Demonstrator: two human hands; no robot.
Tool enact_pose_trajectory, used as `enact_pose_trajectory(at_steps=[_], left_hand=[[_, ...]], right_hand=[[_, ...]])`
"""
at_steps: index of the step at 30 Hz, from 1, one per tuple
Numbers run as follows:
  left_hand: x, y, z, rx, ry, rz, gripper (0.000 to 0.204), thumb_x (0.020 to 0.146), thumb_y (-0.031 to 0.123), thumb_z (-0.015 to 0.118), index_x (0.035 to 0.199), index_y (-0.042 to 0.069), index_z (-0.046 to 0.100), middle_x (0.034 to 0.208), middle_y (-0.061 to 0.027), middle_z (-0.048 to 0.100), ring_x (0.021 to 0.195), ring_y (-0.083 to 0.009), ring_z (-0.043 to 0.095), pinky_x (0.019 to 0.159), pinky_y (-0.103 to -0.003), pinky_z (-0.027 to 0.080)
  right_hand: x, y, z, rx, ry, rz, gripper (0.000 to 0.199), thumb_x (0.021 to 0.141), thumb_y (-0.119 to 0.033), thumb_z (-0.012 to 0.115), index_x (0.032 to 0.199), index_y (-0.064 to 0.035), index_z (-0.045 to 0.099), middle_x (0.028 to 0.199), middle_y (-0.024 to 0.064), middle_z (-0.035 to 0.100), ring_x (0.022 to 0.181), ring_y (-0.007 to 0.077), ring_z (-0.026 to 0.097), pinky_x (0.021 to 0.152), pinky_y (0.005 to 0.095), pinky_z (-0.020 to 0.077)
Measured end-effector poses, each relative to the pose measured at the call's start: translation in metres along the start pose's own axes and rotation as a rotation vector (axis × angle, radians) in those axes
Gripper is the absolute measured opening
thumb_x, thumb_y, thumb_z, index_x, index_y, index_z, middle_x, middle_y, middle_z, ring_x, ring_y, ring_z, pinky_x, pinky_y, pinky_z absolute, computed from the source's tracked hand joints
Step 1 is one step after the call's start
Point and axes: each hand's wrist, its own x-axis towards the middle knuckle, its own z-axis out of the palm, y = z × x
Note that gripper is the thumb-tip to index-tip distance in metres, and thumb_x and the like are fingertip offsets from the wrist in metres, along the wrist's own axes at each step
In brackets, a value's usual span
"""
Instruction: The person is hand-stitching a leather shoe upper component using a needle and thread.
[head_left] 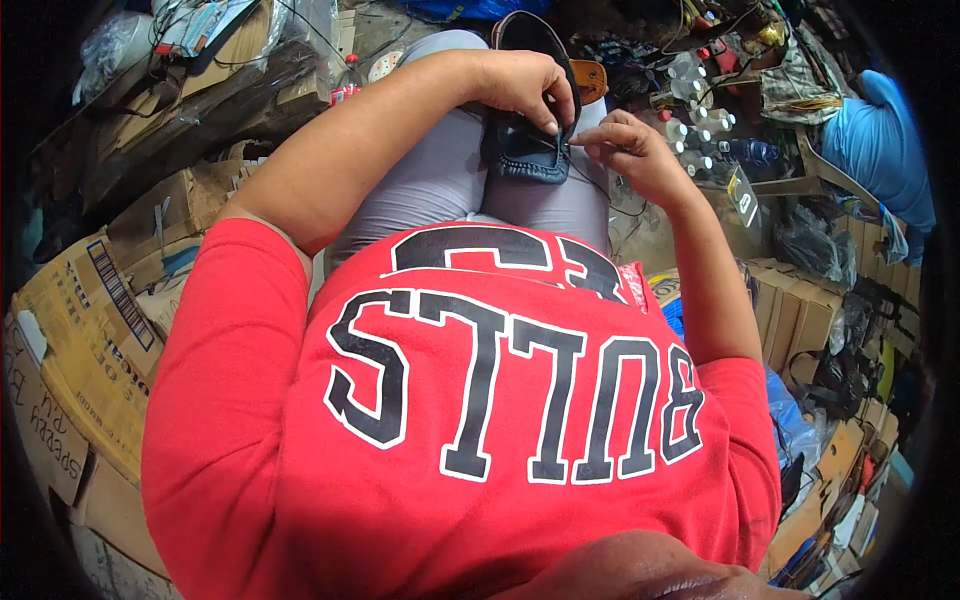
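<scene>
Thread is the weak point here: a thin dark thread (600, 195) runs from the dark navy leather moccasin shoe (527, 148) resting on the grey-clad lap (430, 180). The left hand (520, 85) is clamped over the shoe's upper; the right hand (625, 150) is pinched shut just beside its toe, seemingly on a needle too small to make out. A hard pull could snap the thread or prick a fingertip. Beyond, clear plastic bottles (695, 135) crowd the floor, where a dropped needle would vanish.
</scene>
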Motion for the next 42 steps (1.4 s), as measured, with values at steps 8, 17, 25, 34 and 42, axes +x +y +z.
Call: enact_pose_trajectory(at_steps=[8, 17, 25, 34, 42], left_hand=[[-0.012, 0.012, 0.01, 0.289, 0.473, 0.06, 0.026, 0.065, 0.009, 0.066, 0.089, 0.004, 0.057, 0.091, -0.0114, 0.056, 0.089, -0.0276, 0.055, 0.079, -0.033, 0.045], [-0.104, 0.031, 0.012, 0.123, 0.754, -0.078, 0.038, 0.076, -0.013, 0.045, 0.103, 0.005, 0.065, 0.085, -0.0041, 0.05, 0.077, -0.0115, 0.056, 0.074, -0.025, 0.047], [-0.099, 0.038, 0.061, 0.777, 0.722, -0.117, 0.013, 0.072, 0.008, 0.067, 0.083, 0.016, 0.069, 0.074, -0.0003, 0.056, 0.08, -0.0199, 0.055, 0.078, -0.035, 0.034], [-0.073, 0.02, 0.062, 0.498, 0.725, 0.001, 0.022, 0.073, 0.01, 0.068, 0.09, 0.024, 0.071, 0.071, 0.0025, 0.051, 0.078, -0.0165, 0.051, 0.076, -0.033, 0.031], [-0.075, 0.018, 0.063, 0.519, 0.688, -0.028, 0.024, 0.073, 0.008, 0.067, 0.09, 0.024, 0.071, 0.072, 0.0026, 0.051, 0.079, -0.0167, 0.051, 0.077, -0.033, 0.031]], right_hand=[[-0.002, -0.012, 0.023, -0.117, 0.151, -0.106, 0.015, 0.077, -0.007, 0.069, 0.091, -0.0068, 0.067, 0.078, 0.0016, 0.052, 0.072, 0.01, 0.048, 0.066, 0.0243, 0.0409], [-0.029, -0.021, 0.038, -0.313, 0.231, -0.077, 0.027, 0.078, -0.002, 0.063, 0.103, -0.0102, 0.067, 0.073, 0.0062, 0.046, 0.067, 0.0187, 0.049, 0.065, 0.0284, 0.0411], [-0.033, -0.017, 0.048, -0.516, 0.309, -0.178, 0.035, 0.073, -0.005, 0.063, 0.105, -0.0175, 0.068, 0.076, 0.0056, 0.053, 0.077, 0.0225, 0.054, 0.071, 0.0361, 0.0417], [-0.005, 0.009, 0.005, -0.255, 0.014, -0.092, 0.055, 0.062, 0.009, 0.048, 0.102, -0.0217, 0.071, 0.079, 0.0019, 0.055, 0.086, 0.0183, 0.05, 0.083, 0.0296, 0.0416], [0.002, 0.007, -0.002, -0.142, -0.059, -0.041, 0.05, 0.067, 0.011, 0.048, 0.101, -0.0185, 0.071, 0.083, 0.0039, 0.054, 0.087, 0.0195, 0.049, 0.082, 0.0291, 0.0415]])
